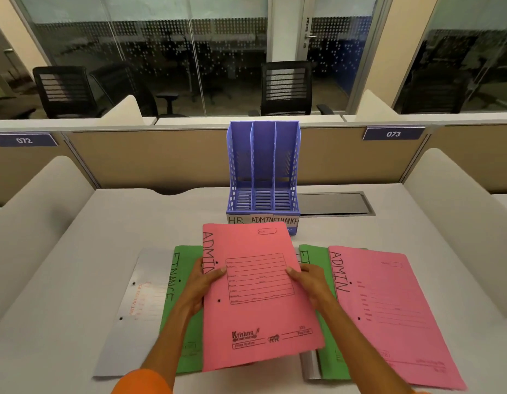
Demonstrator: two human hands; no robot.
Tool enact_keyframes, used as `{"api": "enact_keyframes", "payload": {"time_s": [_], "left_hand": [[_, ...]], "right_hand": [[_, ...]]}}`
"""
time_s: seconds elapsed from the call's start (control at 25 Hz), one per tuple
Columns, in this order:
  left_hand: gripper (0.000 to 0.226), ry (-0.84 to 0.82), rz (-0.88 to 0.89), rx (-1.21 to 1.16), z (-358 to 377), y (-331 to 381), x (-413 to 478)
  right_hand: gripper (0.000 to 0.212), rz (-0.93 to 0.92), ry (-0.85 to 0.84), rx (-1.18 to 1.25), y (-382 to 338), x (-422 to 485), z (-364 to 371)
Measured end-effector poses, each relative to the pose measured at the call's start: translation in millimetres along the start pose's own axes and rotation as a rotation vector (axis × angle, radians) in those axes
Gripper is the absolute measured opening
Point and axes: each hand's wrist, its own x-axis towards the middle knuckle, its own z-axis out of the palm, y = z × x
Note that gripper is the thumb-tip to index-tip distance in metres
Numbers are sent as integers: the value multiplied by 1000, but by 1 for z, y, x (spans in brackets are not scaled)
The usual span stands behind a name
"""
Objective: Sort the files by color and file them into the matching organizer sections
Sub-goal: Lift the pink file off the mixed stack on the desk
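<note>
Grey desk [76, 251] is bearing a job barely begun: the purple organizer [263, 166] at far centre is standing with all three sections empty. The left hand [202, 288] and right hand [312, 282] are clamping the pink ADMIN file [261, 314] by its side edges, just in front of it. Still lying unsorted are a green FINANCE file [178, 280] over a white file [138, 308] at left, and a second pink file [389, 308] over another green file [329, 362] at right; nothing seems to be blocking the ADMIN section.
</note>
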Motion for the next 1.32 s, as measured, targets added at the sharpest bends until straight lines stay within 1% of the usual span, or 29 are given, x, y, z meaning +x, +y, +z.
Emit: {"api": "enact_keyframes", "payload": {"time_s": [0.12,0.24,0.32,0.4,0.52,0.6,0.72,0.92,1.12,1.32], "left_hand": [[65,-35,-14,-53,32,-2,4],[55,-158,-49,-56,68,-9,6],[54,-261,-81,-20,93,-15,5],[60,-338,-100,43,118,-21,3],[67,-429,-119,164,159,-33,-1],[65,-454,-112,226,191,-43,-5],[56,-405,-88,274,237,-60,-11],[51,-304,-70,363,292,-90,-16],[47,-198,-39,442,320,-109,-19],[39,-125,17,526,335,-112,-24]], "right_hand": [[18,-27,80,24,-5,2,-34],[20,-19,158,8,-2,3,-77],[19,-15,220,-16,5,4,-107],[19,-6,278,-44,12,3,-137],[21,36,336,-75,23,1,-183],[21,67,366,-87,30,0,-216],[25,92,429,-129,38,-2,-262],[29,99,466,-224,53,-3,-314],[46,104,510,-268,66,-1,-332],[53,87,514,-325,72,2,-333]]}}
